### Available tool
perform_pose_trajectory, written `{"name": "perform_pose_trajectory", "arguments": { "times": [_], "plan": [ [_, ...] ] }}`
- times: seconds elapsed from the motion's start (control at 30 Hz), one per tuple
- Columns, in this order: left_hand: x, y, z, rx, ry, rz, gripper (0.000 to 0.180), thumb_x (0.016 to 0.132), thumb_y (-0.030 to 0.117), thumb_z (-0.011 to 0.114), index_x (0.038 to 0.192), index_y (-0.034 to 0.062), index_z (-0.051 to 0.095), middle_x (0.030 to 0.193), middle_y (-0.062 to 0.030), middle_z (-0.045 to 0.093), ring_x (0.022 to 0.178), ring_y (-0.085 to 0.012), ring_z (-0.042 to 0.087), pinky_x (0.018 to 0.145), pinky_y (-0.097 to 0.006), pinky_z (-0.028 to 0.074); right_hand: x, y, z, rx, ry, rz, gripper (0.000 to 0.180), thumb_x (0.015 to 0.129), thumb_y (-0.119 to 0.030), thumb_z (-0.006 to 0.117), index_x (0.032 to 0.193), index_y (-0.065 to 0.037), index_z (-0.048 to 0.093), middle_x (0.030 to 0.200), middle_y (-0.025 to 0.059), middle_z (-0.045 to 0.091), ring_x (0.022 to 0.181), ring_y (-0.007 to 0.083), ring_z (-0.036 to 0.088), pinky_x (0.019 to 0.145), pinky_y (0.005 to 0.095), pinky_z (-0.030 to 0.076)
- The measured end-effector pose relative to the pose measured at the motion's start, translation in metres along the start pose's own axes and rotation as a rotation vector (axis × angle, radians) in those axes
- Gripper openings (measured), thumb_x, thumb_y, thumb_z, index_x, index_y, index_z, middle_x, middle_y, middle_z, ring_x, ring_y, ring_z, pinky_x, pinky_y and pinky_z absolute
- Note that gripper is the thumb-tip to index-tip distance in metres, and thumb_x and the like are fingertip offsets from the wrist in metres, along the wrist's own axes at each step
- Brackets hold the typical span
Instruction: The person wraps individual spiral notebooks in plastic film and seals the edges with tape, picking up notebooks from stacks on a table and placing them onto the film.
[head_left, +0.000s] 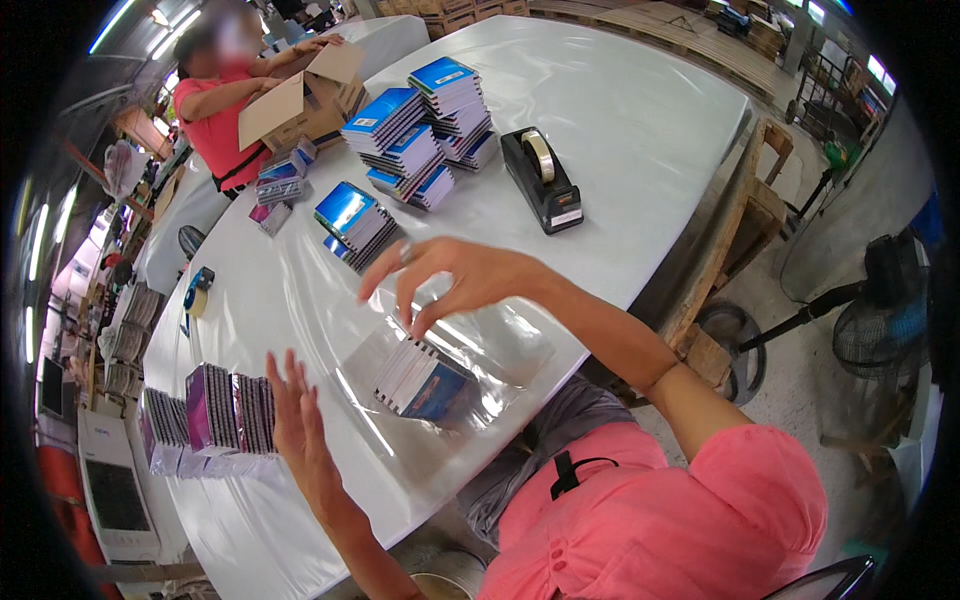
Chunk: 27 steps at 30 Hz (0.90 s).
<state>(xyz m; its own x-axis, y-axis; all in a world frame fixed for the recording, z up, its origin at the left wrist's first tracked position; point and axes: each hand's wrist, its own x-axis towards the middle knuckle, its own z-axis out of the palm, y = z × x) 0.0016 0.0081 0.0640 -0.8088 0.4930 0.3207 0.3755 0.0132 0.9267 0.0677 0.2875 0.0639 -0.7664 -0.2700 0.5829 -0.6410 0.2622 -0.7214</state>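
A small stack of spiral notebooks (432,388) with a blue cover facing me lies on a sheet or bag of clear plastic (515,345) near the table edge. Above it hangs my right hand (455,272), fingers curved and apart, with nothing visible in them. My left hand (303,430) is raised, palm turned inward and fingers stretched out. It is nearest to the purple spiral notebooks (212,408), which stand in stacks on the left. Beyond my right hand sits a shorter pile of blue spiral notebooks (352,218).
Taller notebook stacks (400,140) and a black tape dispenser (543,180) stand farther back on the white table (620,75). A hand-held tape dispenser (197,293) lies at left. Across the table, a co-worker (218,110) handles an open cardboard box (300,105). A fan (880,335) stands at right.
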Motion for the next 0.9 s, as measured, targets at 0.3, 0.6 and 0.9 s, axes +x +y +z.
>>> {"name": "perform_pose_trajectory", "arguments": {
  "times": [0.3, 0.6, 0.9],
  "plan": [
    [-0.064, -0.119, 0.036, -0.174, 0.025, -0.085, 0.095, 0.07, 0.027, 0.084, 0.145, -0.0023, 0.033, 0.151, -0.015, 0.034, 0.14, -0.0257, 0.03, 0.115, -0.038, 0.021, -0.073, 0.094, 0.086, 0.456, 0.107, 0.333, 0.089, 0.062, -0.013, 0.088, 0.138, -0.006, 0.042, 0.138, 0.0107, 0.047, 0.133, 0.0215, 0.04, 0.113, 0.0374, 0.028],
    [-0.047, -0.119, 0.026, -0.299, -0.056, -0.207, 0.109, 0.066, 0.029, 0.088, 0.147, -0.0056, 0.024, 0.136, -0.0152, 0.049, 0.124, -0.0223, 0.049, 0.107, -0.034, 0.033, -0.064, 0.089, 0.103, 0.451, 0.153, 0.464, 0.095, 0.061, -0.012, 0.09, 0.139, -0.001, 0.037, 0.13, 0.0071, 0.05, 0.128, 0.017, 0.042, 0.111, 0.0316, 0.031],
    [-0.055, -0.129, 0.026, -0.365, 0.08, -0.048, 0.09, 0.068, 0.035, 0.085, 0.141, 0.0044, 0.042, 0.153, -0.0159, 0.029, 0.143, -0.0278, 0.024, 0.117, -0.042, 0.019, -0.072, 0.084, 0.089, 0.462, 0.334, 0.264, 0.084, 0.064, -0.018, 0.087, 0.135, -0.009, 0.044, 0.138, 0.0101, 0.044, 0.135, 0.0234, 0.037, 0.113, 0.0408, 0.031]
  ]
}}
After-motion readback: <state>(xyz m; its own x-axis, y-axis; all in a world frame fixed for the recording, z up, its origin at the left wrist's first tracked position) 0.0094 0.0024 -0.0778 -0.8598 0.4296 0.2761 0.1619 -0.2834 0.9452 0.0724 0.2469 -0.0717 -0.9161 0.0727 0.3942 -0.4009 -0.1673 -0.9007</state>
